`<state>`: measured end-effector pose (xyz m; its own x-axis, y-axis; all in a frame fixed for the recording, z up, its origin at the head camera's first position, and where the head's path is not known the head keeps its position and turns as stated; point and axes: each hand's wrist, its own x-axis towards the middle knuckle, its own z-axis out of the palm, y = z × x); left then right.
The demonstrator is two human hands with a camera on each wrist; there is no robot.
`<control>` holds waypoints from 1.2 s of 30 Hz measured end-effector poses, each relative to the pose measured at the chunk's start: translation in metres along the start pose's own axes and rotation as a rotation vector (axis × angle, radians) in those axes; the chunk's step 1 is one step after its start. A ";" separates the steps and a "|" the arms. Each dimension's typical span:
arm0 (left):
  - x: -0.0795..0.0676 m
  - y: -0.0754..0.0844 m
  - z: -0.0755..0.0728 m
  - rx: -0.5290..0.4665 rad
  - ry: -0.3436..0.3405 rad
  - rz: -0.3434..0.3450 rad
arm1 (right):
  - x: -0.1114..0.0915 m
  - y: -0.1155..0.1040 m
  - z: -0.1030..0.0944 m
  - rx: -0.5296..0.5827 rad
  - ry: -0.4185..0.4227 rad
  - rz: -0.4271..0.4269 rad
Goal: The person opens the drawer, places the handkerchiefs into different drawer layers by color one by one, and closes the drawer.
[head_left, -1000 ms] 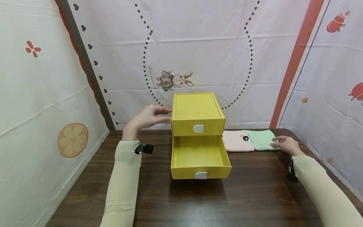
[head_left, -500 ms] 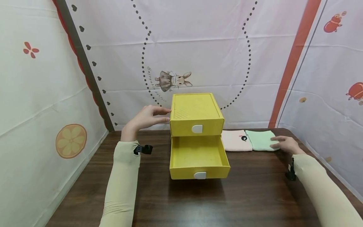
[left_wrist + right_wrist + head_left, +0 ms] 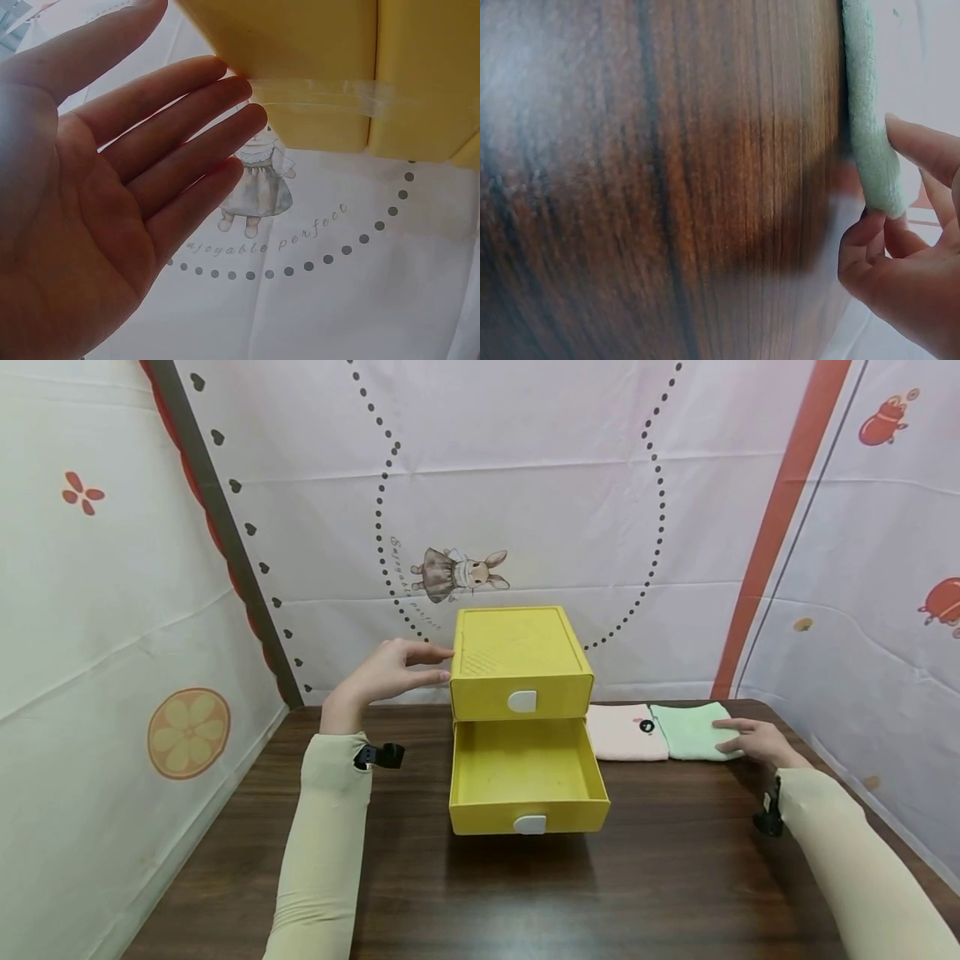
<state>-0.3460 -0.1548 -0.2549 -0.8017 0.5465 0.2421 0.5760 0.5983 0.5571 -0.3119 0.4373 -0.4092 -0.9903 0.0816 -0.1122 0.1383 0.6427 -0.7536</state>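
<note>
Nearward, lower drawer front (image 3: 495, 818); long axis crosswise

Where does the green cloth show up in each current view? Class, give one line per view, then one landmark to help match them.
Head: the green cloth lies right of centre, beside the pink cloth, on the pink cloth's right.
Left wrist: not in it.
Right wrist: upper right, its edge running down the picture.
Landmark: the dark wooden table, shared by the head and right wrist views only.
</note>
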 end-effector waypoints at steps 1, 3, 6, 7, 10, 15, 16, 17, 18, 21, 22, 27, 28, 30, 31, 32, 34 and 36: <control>0.000 0.000 0.000 0.004 0.001 -0.001 | 0.000 -0.001 0.000 -0.008 -0.003 0.003; 0.000 0.000 0.000 0.006 0.002 0.000 | -0.001 -0.002 -0.001 -0.027 -0.009 0.006; -0.001 0.000 0.000 0.007 0.001 0.004 | -0.001 -0.005 -0.001 -0.056 -0.009 -0.001; -0.001 -0.001 0.000 0.008 0.002 0.005 | -0.002 -0.005 -0.001 -0.064 -0.005 -0.005; -0.001 -0.001 0.000 0.008 0.002 0.008 | -0.003 -0.006 -0.002 -0.097 0.006 -0.023; -0.001 -0.001 0.000 0.008 0.005 0.008 | -0.004 -0.006 -0.001 -0.120 0.023 -0.045; -0.001 -0.001 0.000 0.008 0.006 0.007 | -0.005 -0.005 -0.001 -0.120 0.026 -0.051; -0.001 -0.001 0.000 0.009 0.006 0.006 | -0.005 -0.005 -0.001 -0.125 0.030 -0.058; -0.001 0.000 0.000 0.009 0.006 0.006 | -0.006 -0.005 0.000 -0.131 0.035 -0.064; -0.001 0.000 0.000 0.012 0.008 0.005 | -0.006 -0.004 0.000 -0.119 0.045 -0.068; -0.001 0.000 0.000 0.012 0.008 0.005 | -0.006 -0.004 0.000 -0.126 0.052 -0.073; -0.001 -0.001 0.001 0.005 0.006 0.004 | -0.006 -0.005 -0.002 -0.139 0.064 -0.074; -0.001 -0.001 0.001 0.004 0.007 0.003 | -0.007 -0.005 -0.003 -0.137 0.066 -0.070; -0.001 0.000 0.001 0.002 0.008 0.002 | -0.008 -0.006 -0.004 -0.134 0.068 -0.065; -0.001 0.000 0.001 0.000 0.008 0.002 | -0.009 -0.007 -0.004 -0.137 0.074 -0.067; -0.001 0.000 0.001 0.001 0.009 0.001 | -0.010 -0.008 -0.004 -0.141 0.080 -0.069; -0.001 0.000 0.001 0.003 0.009 -0.001 | -0.012 -0.011 -0.004 -0.151 0.097 -0.070; -0.001 -0.001 0.001 0.007 0.008 0.001 | -0.013 -0.015 -0.004 -0.152 0.111 -0.076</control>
<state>-0.3454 -0.1553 -0.2559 -0.8026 0.5424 0.2484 0.5775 0.6020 0.5514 -0.3008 0.4298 -0.3940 -0.9941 0.1064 0.0202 0.0679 0.7573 -0.6496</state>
